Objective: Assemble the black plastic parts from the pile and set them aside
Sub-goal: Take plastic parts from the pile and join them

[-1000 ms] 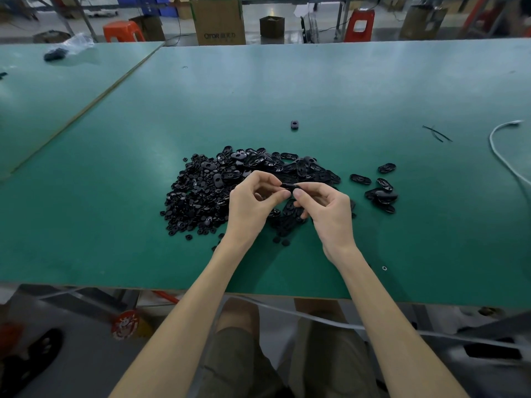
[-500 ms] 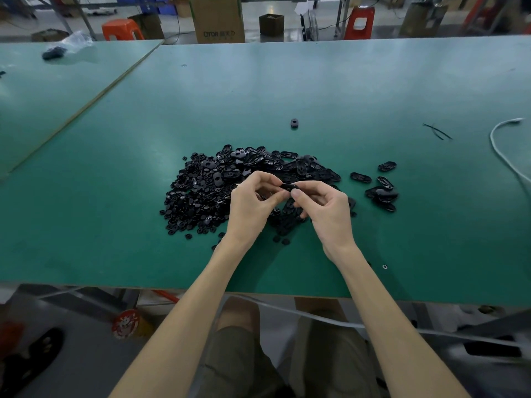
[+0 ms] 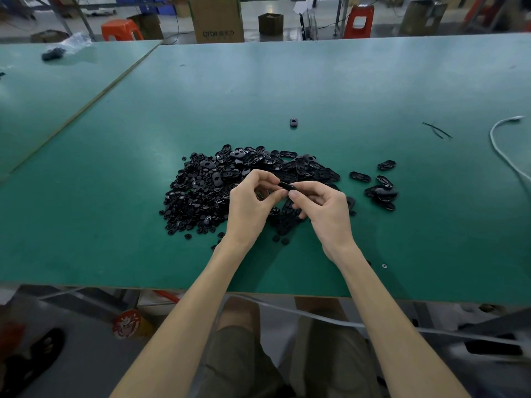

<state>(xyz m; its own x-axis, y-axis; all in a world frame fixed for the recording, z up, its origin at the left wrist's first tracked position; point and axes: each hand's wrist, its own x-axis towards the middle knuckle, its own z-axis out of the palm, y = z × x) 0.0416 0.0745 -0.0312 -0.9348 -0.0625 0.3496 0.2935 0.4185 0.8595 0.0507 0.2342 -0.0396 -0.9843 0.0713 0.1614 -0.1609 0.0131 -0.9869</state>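
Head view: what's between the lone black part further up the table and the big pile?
Nothing. In the head view, the stretch of green table between the lone black part and the pile is bare.

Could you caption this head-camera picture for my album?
Left hand and right hand pinch one small black plastic part over the pile on a green table.

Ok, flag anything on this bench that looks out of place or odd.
A lone black part lies beyond the pile, away from the set-aside group. What looks like a small screw lies near the table front edge, and two thin black strips lie stray at the right. Nothing looks damaged.
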